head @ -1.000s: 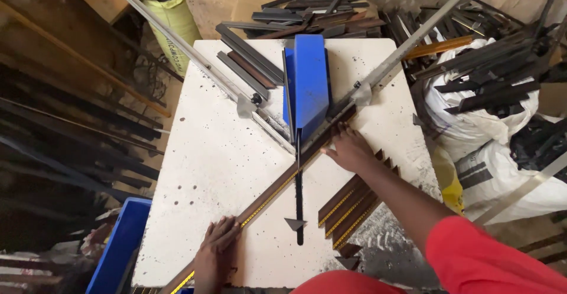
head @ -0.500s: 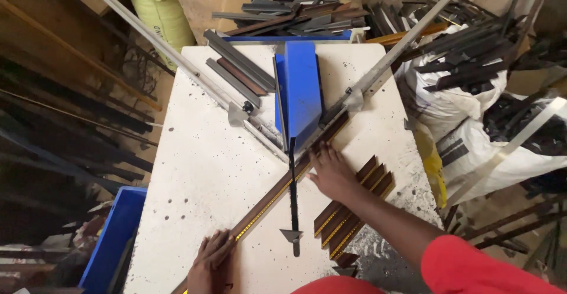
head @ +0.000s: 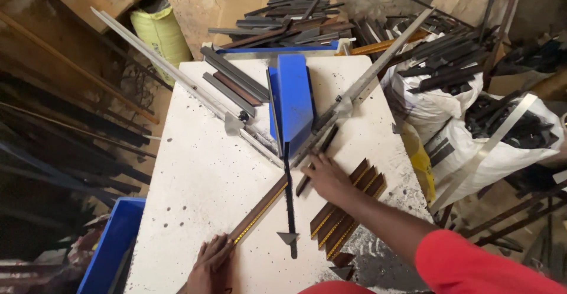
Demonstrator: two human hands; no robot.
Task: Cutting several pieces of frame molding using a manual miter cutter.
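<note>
1. Head view, landmark: a white speckled work table (head: 201, 176) is seen from above; all places below are given relative to it.
2. Head view, left hand (head: 209, 264): it is seen at the table's near edge, fingers curled down over the near end of a long brown moulding strip (head: 260, 211) with a gold patterned edge. The strip is pressed to the tabletop and lies diagonally, rising toward the table's middle.
3. Head view, right hand (head: 328, 179): it is laid near the table's middle, right of the strip, fingers stretched forward and lightly spread. Its fingertips are touching a short dark strip piece (head: 316, 161) beside the metal guide rails. Whether the piece is pinched cannot be told.
4. Head view, jig: two grey metal rails (head: 177, 87) are set in a V that meets at the table's middle, with a blue block (head: 293, 102) standing between them. A dark slotted bar (head: 289, 199) runs from the V toward the near edge.
5. Head view, stock: cut brown pieces (head: 345, 208) are laid side by side at the table's right near corner, under the forearm.
6. Head view, surroundings: white sacks (head: 472, 128) of dark offcuts stand right of the table; a blue crate (head: 112, 247) is seen off its left near corner.
</note>
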